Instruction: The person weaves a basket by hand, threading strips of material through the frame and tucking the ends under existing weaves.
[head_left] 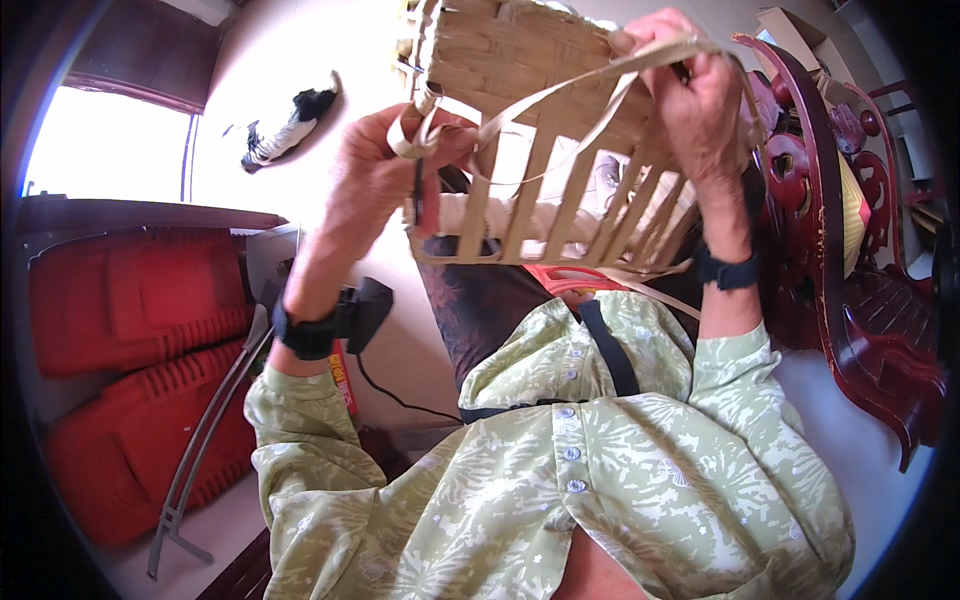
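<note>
A partly woven, pale basket of flat strips is held up over my lap, with open vertical slats on its lower part. My left hand is closed at its left corner, pinching a looped strip. My right hand grips the basket's right side along with a long loose strip, which arcs across toward my left hand. Something dark and red shows beneath my left fingers; I cannot make out what it is.
A carved red wooden chair stands at my right, with cardboard boxes behind. At my left are red plastic cases and a bent metal bar. A black-and-white animal lies on the pale floor at upper left.
</note>
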